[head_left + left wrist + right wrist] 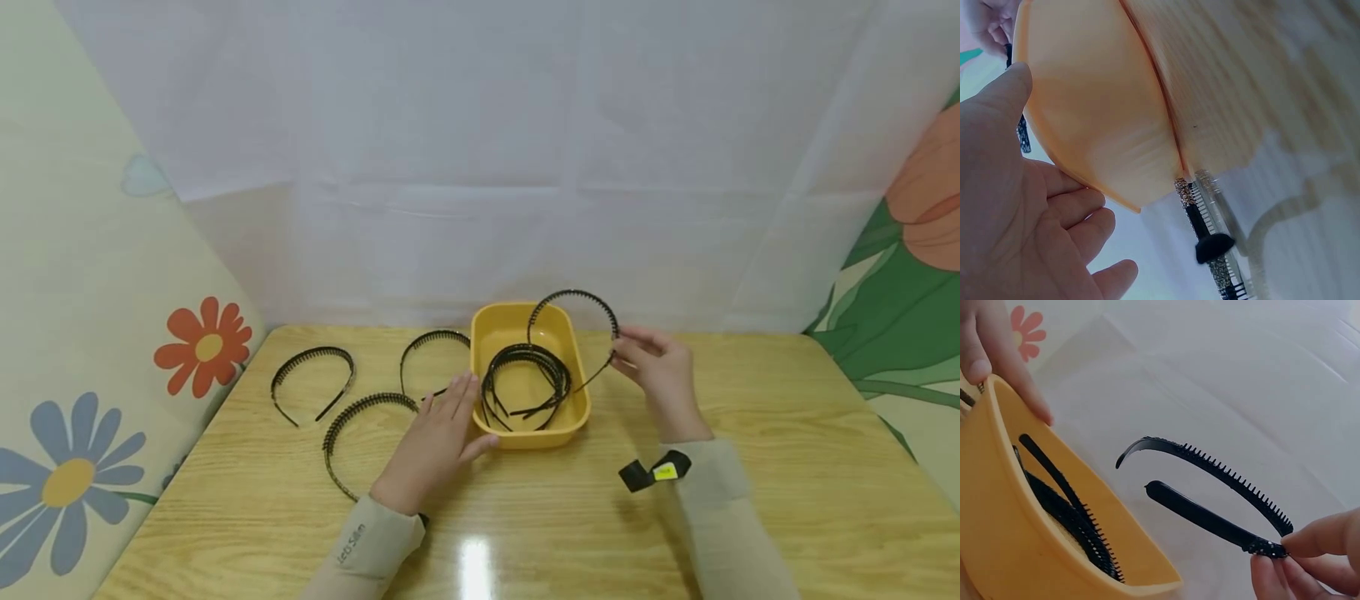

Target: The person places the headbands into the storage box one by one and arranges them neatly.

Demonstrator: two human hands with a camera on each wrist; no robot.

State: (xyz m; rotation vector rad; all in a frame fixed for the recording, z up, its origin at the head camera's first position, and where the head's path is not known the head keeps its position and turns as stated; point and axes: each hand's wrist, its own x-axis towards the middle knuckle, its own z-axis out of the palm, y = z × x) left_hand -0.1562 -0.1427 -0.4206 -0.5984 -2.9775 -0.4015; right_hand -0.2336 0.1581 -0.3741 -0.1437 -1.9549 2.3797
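Note:
My right hand [662, 379] pinches a black toothed headband [573, 292] by one side, holding it up over the right edge of a yellow plastic bin [527, 439]. In the right wrist view, thumb and fingertips meet on a white-dotted stretch of the headband [1266, 548], and its two ends point toward the bin. Several black headbands [561, 375] lie together inside the bin. With fingers extended, my left hand [431, 450] rests at the bin's left rim. Its thumb [1013, 84] touches the rim in the left wrist view.
Left of the bin, three more headbands lie on the wooden table [600, 533]: one far left [315, 350], one nearer the front [367, 398] partly behind my left hand, and one [438, 335] against the bin. A white cloth [450, 167] hangs behind the table.

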